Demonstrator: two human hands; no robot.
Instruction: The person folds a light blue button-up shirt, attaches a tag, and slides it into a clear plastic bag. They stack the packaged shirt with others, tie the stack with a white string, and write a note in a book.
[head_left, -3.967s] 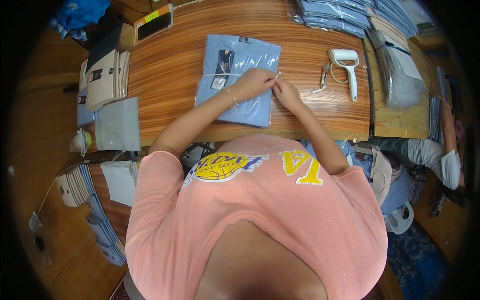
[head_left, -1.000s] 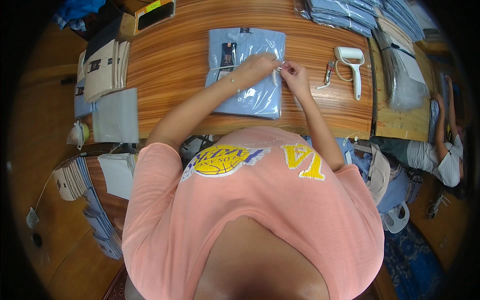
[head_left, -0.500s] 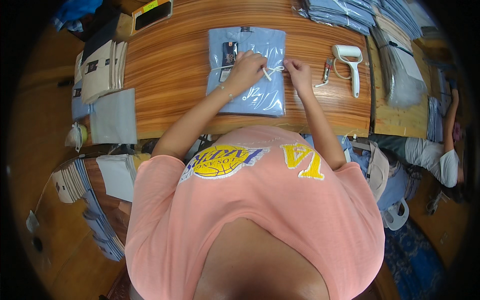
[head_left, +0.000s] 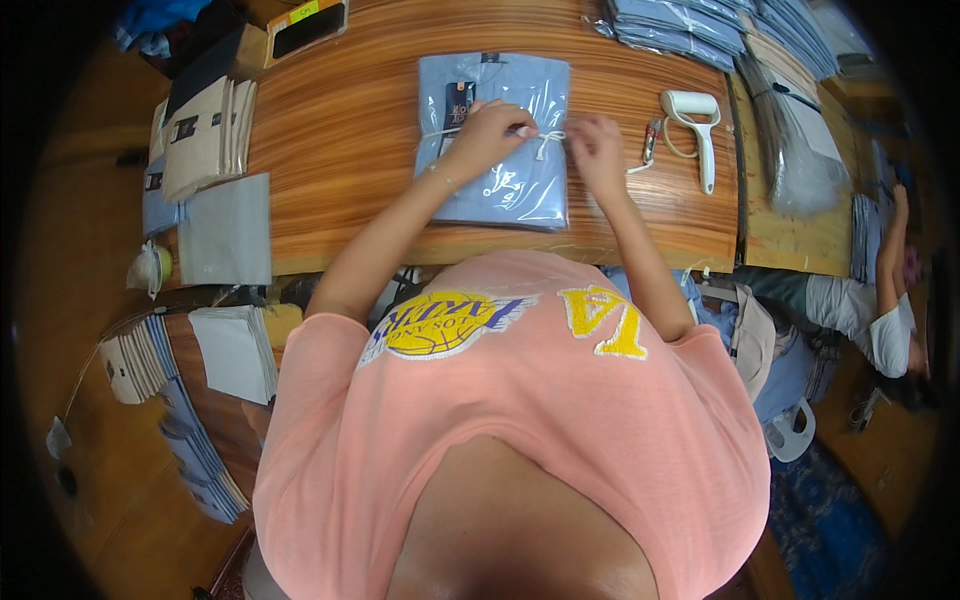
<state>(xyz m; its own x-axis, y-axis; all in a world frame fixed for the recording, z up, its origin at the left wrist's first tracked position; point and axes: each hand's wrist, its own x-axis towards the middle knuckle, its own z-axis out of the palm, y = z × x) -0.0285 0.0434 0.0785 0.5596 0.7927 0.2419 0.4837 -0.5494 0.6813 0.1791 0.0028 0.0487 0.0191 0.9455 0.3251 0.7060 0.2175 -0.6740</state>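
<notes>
A folded light-blue garment in a clear plastic bag [head_left: 500, 205] lies on the wooden table in front of me. A dark hang tag [head_left: 461, 98] shows through the plastic. White string [head_left: 552, 140] runs across the package and is tied in a bow right of its middle. My left hand [head_left: 487, 138] rests over the package, its thumb and fingertips pinched on the string just left of the bow. At the package's right edge, beside the bow, is my right hand [head_left: 598, 160]; its fingers are bent and smeared by motion, so whether they hold a string end is unclear.
To the right lie a white lint roller [head_left: 690, 105] and a small cutter [head_left: 651, 140]. Bagged blue garments [head_left: 675, 35] are stacked at the far right. Folded beige garments [head_left: 205, 140] and clear bags [head_left: 228, 232] lie left. A phone [head_left: 308, 32] sits at the back.
The white loop or end by my left fingertips has shifted, and the bow now looks smaller. My right hand has moved slightly and is blurred. The package stays in place.
</notes>
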